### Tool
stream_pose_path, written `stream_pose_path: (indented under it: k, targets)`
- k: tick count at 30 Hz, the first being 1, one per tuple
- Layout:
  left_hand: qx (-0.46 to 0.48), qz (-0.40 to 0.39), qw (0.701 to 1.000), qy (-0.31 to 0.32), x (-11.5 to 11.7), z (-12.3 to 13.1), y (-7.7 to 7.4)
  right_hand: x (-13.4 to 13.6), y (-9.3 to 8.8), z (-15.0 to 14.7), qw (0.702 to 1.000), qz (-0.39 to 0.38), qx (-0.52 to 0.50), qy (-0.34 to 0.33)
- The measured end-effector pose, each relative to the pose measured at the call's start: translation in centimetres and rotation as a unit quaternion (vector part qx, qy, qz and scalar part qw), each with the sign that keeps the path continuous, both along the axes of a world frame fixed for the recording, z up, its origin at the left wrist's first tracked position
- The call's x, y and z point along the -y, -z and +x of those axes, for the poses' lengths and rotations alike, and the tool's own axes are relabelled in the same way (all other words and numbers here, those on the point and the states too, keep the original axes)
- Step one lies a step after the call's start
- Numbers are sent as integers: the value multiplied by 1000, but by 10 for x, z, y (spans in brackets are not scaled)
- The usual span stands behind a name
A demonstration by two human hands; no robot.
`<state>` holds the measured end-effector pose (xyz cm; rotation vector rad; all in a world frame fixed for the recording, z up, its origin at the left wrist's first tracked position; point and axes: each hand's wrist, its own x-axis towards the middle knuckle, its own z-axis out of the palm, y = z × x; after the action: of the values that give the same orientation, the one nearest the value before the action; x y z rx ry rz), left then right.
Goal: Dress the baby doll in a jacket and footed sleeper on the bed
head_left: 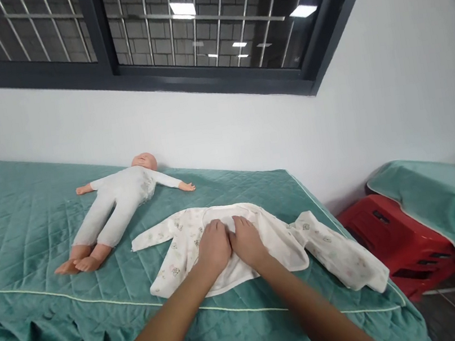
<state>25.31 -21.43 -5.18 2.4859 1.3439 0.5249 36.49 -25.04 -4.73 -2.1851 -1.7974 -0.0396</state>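
I have my left hand (215, 246) and right hand (247, 240) close together, fingers curled at the neck of the shirt (278, 238); I can't tell if they pinch. It lies spread on the bed (35, 228), maybe for easy reach, with the doll (122, 189) farther left, leaving room.

Left hand (214, 246) and right hand (248, 241) are bare. Both forearms (169, 327) are likewise bare as far as visible, slender, tapering toward the wrists.
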Motion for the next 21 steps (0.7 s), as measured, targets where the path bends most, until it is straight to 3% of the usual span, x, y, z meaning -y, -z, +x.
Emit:
stream_pose_path:
  k: [3,10,16,21]
  targets:
    - [-6,24,999,-44,-2,1,13,-14,12,2,999,-16,17,44]
    - [-24,-19,995,-98,-22,20,4,-47,8,13,994,-29,35,97]
    - [22,-7,994,-109,-22,32,16,-45,20,13,994,0,26,108]
    - [32,-15,985,-166,-29,28,10,-42,18,10,989,53,-19,140]
